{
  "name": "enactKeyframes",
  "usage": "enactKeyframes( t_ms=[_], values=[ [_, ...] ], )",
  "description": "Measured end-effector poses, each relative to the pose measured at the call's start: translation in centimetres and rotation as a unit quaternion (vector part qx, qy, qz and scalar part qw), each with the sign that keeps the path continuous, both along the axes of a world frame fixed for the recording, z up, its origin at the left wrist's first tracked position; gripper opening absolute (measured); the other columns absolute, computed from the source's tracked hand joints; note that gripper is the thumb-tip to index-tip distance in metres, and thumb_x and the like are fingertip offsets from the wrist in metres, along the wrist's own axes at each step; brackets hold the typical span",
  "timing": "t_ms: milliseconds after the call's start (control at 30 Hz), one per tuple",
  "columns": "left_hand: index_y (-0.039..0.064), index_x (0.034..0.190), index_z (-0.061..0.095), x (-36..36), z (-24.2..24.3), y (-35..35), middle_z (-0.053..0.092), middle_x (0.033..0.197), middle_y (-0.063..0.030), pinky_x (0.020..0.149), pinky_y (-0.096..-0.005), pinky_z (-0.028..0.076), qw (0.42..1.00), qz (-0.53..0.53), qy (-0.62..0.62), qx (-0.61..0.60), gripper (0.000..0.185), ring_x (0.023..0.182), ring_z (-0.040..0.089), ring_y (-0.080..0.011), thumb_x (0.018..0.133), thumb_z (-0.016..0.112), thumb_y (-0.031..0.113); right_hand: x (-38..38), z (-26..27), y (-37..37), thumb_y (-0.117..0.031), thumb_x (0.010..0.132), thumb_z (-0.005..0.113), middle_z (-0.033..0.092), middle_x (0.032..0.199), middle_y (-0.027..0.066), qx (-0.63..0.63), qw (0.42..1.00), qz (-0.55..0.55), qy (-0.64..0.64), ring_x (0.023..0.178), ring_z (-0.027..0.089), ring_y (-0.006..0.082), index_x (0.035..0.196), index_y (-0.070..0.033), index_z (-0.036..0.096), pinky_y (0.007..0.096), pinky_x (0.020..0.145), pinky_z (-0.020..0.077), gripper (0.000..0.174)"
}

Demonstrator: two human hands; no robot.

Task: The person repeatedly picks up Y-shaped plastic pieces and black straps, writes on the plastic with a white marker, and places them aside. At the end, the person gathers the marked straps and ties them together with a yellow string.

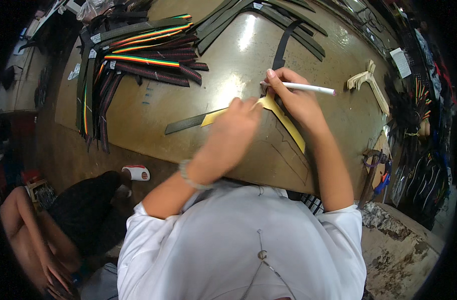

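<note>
My right hand [294, 90] holds a white marker pen [307, 87] that lies across its fingers, the far end pointing right. Its fingertips are at the peak of a yellow V-shaped template [288, 125]. My left hand [232, 125], blurred, lies over the template's left arm with the fingers bent near the peak; whether they grip it cannot be told. From under that arm a dark woven strap [185, 123] sticks out to the left. Another black strap [283, 47] runs up and away from my right fingertips.
V-shaped dark straps, some with red, yellow and green stripes [142, 60], lie piled at the table's [168, 144] left. More dark straps [228, 22] lie at the back. Pale V-shaped pieces [371, 80] rest at right. A hammer [373, 153] is near the right edge. Another person's arm [33, 225] shows lower left.
</note>
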State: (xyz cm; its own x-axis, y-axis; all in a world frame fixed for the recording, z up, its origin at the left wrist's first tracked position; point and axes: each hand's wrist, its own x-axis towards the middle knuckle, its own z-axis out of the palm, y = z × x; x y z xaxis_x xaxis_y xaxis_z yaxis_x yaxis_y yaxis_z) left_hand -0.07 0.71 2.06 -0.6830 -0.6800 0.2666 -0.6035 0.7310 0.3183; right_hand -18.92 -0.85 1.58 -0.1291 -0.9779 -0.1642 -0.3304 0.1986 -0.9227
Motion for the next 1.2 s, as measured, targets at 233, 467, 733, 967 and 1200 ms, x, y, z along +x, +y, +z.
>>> enactKeyframes(
  t_ms=[233,467,733,967,1200],
  values=[
    [-0.003,0.115,0.065,5.4,-0.5,-0.7,0.063,0.116,-0.0166,0.092,-0.0390,0.049,0.992,-0.038,0.090,0.084,0.032,0.105,0.060,-0.0324,0.084,0.059,0.004,1.1,1.0,-0.1,-0.034,0.092,0.068,0.058,0.067,0.0009,-0.024,0.998,-0.035,0.041,0.062,0.049,0.0080,0.082,-0.001,0.064,0.0243,0.056,0.0387,0.035],
    [-0.010,0.118,0.061,3.6,-2.3,3.8,0.057,0.126,-0.0273,0.113,-0.0465,0.035,0.993,0.041,-0.080,-0.075,0.043,0.127,0.049,-0.0395,0.093,0.055,0.024,8.7,2.0,1.1,-0.019,0.085,0.077,0.063,0.066,0.0021,-0.053,0.999,-0.008,-0.008,0.060,0.054,0.0063,0.073,-0.002,0.061,0.0210,0.055,0.0415,0.026],
    [-0.011,0.119,0.059,4.8,-3.3,4.2,0.056,0.125,-0.0304,0.114,-0.0535,0.031,1.000,0.001,0.016,0.019,0.046,0.127,0.046,-0.0468,0.088,0.060,0.023,11.7,0.7,0.7,-0.019,0.084,0.072,0.059,0.060,0.0104,-0.086,0.987,0.040,0.132,0.053,0.054,0.0221,0.066,-0.003,0.053,0.0344,0.050,0.0425,0.030],
    [-0.006,0.128,0.052,5.8,-3.7,4.2,0.056,0.125,-0.0257,0.104,-0.0488,0.039,0.977,-0.022,0.156,0.144,0.057,0.119,0.051,-0.0416,0.080,0.068,0.022,13.6,0.7,2.7,-0.017,0.080,0.069,0.055,0.057,0.0150,-0.160,0.948,0.073,0.264,0.057,0.059,0.0344,0.066,-0.006,0.055,0.0447,0.051,0.0455,0.023],
    [0.002,0.129,0.054,4.7,-2.4,3.6,0.057,0.127,-0.0185,0.102,-0.0447,0.042,0.997,0.042,0.058,-0.027,0.052,0.120,0.053,-0.0359,0.085,0.067,0.026,6.8,3.0,3.1,-0.031,0.093,0.064,0.070,0.091,0.0175,-0.077,0.987,-0.077,0.114,0.080,0.066,0.0303,0.102,-0.002,0.070,0.0352,0.075,0.0512,0.031]
  ],
)
